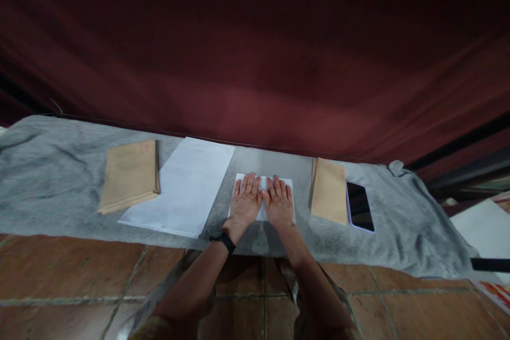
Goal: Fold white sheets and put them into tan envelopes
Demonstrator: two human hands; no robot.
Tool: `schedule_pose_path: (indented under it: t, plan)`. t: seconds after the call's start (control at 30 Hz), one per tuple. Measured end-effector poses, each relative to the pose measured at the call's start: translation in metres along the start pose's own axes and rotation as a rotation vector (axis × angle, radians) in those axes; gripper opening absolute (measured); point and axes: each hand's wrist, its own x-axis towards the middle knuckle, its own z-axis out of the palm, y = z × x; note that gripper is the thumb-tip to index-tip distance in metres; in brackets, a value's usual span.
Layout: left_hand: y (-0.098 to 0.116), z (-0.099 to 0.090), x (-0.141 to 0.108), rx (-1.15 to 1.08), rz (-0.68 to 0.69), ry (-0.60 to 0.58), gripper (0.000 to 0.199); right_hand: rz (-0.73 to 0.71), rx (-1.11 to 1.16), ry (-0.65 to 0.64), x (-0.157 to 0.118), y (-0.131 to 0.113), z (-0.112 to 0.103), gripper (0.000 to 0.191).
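Note:
A small white sheet of paper (263, 183), possibly folded, lies in front of me on the grey cloth. My left hand (246, 199) is pressed flat on its left half, fingers stretched out and pointing away from me. Flat on the right half rests my right hand (279, 202), fingers slightly spread. The two thumbs meet or nearly meet near the middle. Both palms hide most of the paper; its top edge and side edges show. Neither hand grips anything.
Large white paper (187, 186) lies left, beside a stack of brown envelopes (129, 175). Rightward are more brown envelopes (329, 191) and a phone (360, 206). Grey cloth (410, 218) covers the narrow table. A dark red curtain (255, 74) hangs behind; tiled floor (71, 271) shows below.

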Motion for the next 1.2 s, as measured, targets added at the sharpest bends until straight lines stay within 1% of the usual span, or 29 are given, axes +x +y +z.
schedule_pose_path:
  t: [0.17, 0.4, 0.53, 0.63, 0.87, 1.0, 1.07, 1.1, 1.2]
  plan:
    - [-0.004, 0.001, 0.0, 0.015, -0.03, 0.017, 0.056, 0.024, -0.031, 0.01, -0.001, 0.006, -0.002, 0.056]
    - [-0.009, 0.004, -0.002, 0.011, -0.079, 0.087, 0.061, 0.056, -0.051, 0.04, -0.004, 0.016, -0.004, 0.064]
    - [-0.012, 0.004, -0.003, 0.017, -0.099, 0.099, 0.062, 0.049, -0.059, 0.106, -0.007, 0.023, -0.001, 0.066]
    - [-0.015, 0.003, -0.006, 0.019, -0.101, 0.11, 0.062, 0.048, -0.065, 0.152, -0.009, 0.028, 0.0, 0.067]
    - [-0.022, -0.002, -0.013, 0.032, -0.127, 0.117, 0.066, 0.104, -0.103, 0.133, -0.019, 0.035, -0.006, 0.069]
    - [-0.022, -0.008, -0.019, 0.038, -0.166, 0.114, 0.066, 0.133, -0.096, 0.162, -0.024, 0.035, -0.011, 0.07]
    - [-0.017, -0.011, -0.026, 0.03, -0.126, 0.109, 0.063, 0.104, -0.066, 0.162, -0.025, 0.027, -0.015, 0.069]
    - [-0.012, -0.011, -0.031, 0.022, -0.075, 0.104, 0.062, 0.073, -0.038, 0.148, -0.027, 0.022, -0.017, 0.068]
    - [0.003, -0.007, -0.05, -0.001, 0.159, 0.093, 0.061, -0.065, 0.08, 0.053, -0.035, -0.002, -0.021, 0.062]
